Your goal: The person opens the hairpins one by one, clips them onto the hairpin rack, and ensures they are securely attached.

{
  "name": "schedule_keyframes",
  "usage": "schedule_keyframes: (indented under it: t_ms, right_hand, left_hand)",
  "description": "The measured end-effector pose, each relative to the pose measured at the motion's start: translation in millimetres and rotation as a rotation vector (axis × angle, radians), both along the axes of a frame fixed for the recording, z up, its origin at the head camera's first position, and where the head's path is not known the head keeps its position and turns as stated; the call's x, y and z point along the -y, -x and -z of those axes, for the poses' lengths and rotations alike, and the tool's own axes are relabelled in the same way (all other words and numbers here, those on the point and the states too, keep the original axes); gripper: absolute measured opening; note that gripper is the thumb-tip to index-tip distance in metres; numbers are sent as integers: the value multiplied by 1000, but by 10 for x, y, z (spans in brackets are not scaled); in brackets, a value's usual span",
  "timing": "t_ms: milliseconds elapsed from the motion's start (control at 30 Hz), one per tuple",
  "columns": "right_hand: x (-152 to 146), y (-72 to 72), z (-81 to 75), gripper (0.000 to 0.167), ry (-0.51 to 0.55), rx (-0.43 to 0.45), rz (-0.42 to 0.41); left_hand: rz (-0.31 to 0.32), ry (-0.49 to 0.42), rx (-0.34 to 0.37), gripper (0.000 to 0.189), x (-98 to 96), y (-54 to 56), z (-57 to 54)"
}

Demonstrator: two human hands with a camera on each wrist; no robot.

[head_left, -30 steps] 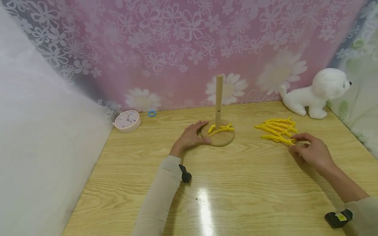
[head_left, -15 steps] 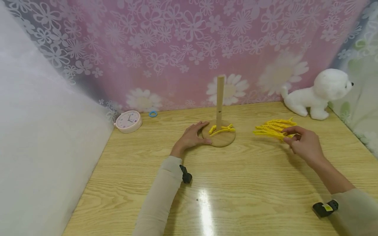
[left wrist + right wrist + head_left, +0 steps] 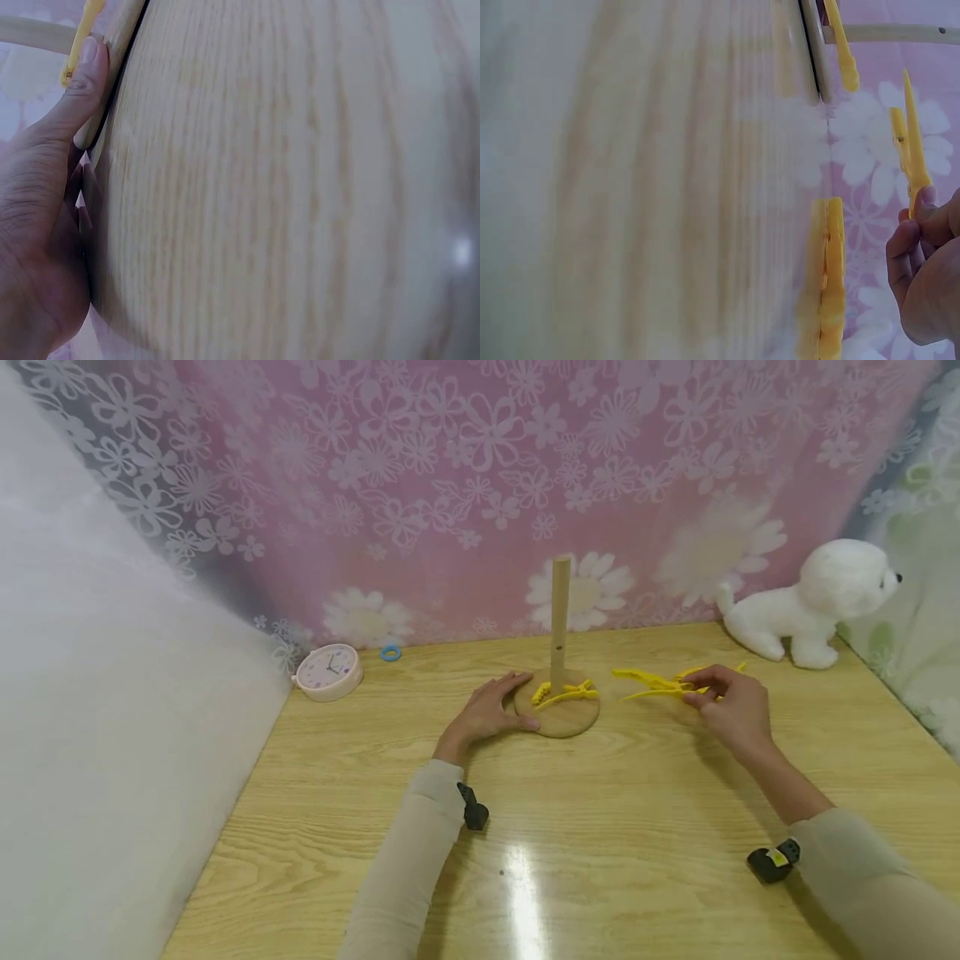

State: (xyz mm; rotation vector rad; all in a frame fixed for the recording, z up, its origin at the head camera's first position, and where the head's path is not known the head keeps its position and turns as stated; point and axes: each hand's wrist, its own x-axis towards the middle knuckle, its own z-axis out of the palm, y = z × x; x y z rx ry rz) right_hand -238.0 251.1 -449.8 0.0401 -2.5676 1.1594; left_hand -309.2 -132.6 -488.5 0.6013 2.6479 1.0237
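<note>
A round wooden base (image 3: pixel 562 724) with an upright wooden post (image 3: pixel 560 610) stands mid-table. My left hand (image 3: pixel 486 710) grips the base's left edge, its thumb (image 3: pixel 90 64) on the rim. On the base, in front of the post, lies a yellow alligator hair clip (image 3: pixel 573 693). My right hand (image 3: pixel 738 710) pinches another yellow hair clip (image 3: pixel 913 154) by its tail end, right of the base and above the table. That clip's two long arms are spread apart and point left. More yellow clips (image 3: pixel 832 277) lie on the table, mostly hidden behind the right hand in the head view.
A pink round clock (image 3: pixel 327 672) and a blue ring (image 3: pixel 391 652) are at the back left of the wood-grain table (image 3: pixel 600 843). At the back right stands a white plush dog (image 3: pixel 813 610). A pink floral curtain (image 3: pixel 450 510) hangs behind the table.
My right hand has lifted a hair clip from the group and carried it left toward the stand; its arms now spread open. The left hand has stayed on the base.
</note>
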Motion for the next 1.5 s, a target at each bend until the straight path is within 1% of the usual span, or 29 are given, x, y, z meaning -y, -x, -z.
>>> schedule_keyframes:
  t_ms: [200, 300, 433, 533, 633, 767, 933, 1067, 1233, 1500]
  right_hand:
    - [191, 147, 17, 12, 44, -48, 3]
    - [292, 232, 38, 15, 75, -49, -3]
    - [410, 320, 81, 20, 108, -8, -19]
    - [497, 358, 107, 19, 134, 13, -26]
    - [588, 385, 122, 20, 153, 17, -38]
    - [693, 411, 131, 20, 150, 17, -58]
    - [784, 445, 142, 16, 137, 9, -82]
    - [844, 475, 160, 14, 140, 23, -93]
    - [921, 474, 172, 15, 148, 43, -101]
    - [987, 488, 187, 14, 152, 20, -131]
  left_hand:
    - [7, 10, -15, 95, 10, 1, 7]
    - [11, 8, -20, 95, 15, 6, 7]
    - [7, 8, -12, 95, 12, 8, 7]
    - [7, 13, -10, 95, 4, 6, 18]
    - [7, 19, -17, 95, 1, 6, 32]
    - [4, 16, -22, 96, 0, 5, 36]
    - [7, 18, -19, 96, -1, 6, 31]
    - [8, 24, -20, 95, 1, 13, 32]
    - [6, 14, -14, 95, -3, -3, 14]
    - [2, 13, -19, 94, 1, -15, 6]
